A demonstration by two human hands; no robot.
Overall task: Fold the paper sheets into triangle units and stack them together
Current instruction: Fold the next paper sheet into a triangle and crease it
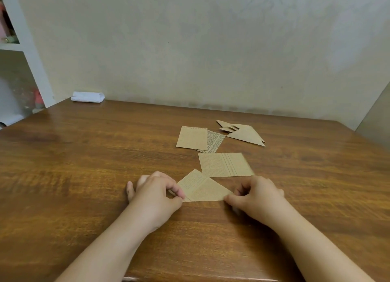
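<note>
A tan printed paper folded into a triangle (203, 189) lies flat on the wooden table (84, 165) between my hands. My left hand (156, 192) pinches its left corner with thumb and curled fingers. My right hand (256, 194) pinches its right corner. Just behind it lies a flat unfolded sheet (225, 164). Farther back, two overlapping flat sheets (194, 138) rest on the table. To their right sits a pile of folded triangle units (244, 133).
A folded white cloth (87, 97) lies at the table's back left corner against the wall. White shelving (25, 49) with small items stands to the left. The table's near edge runs just below my forearms.
</note>
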